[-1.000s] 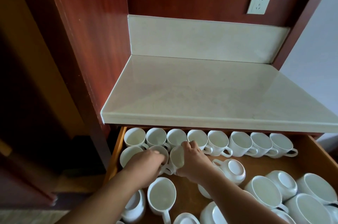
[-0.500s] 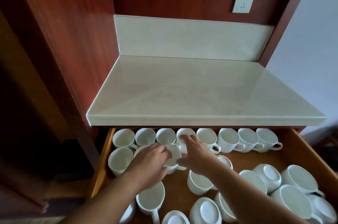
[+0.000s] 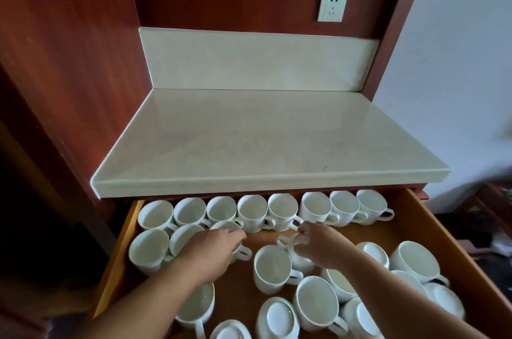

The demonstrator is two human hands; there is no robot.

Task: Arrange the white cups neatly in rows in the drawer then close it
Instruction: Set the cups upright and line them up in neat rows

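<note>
The wooden drawer (image 3: pixel 122 264) stands pulled out, full of white cups. Several upright cups form a back row (image 3: pixel 279 210) under the counter edge. Two more upright cups (image 3: pixel 149 250) begin a second row at the left. My left hand (image 3: pixel 213 250) grips the third cup of that row (image 3: pixel 228 227), whose handle pokes out to the right. My right hand (image 3: pixel 318 244) has its fingers curled round the handle of a loose cup (image 3: pixel 303 262) in the drawer's middle. That cup's body is mostly hidden under the hand.
Loose cups fill the front and right of the drawer, some upright (image 3: pixel 273 268), some upside down (image 3: pixel 277 316). A pale stone countertop (image 3: pixel 263 144) overhangs the back row. Red wood panels flank it, with a wall socket (image 3: pixel 332 6) above.
My right hand left the second-row cup and moved right to the handle of a loose cup. My left hand stayed on the second-row cup. The view shifted slightly.
</note>
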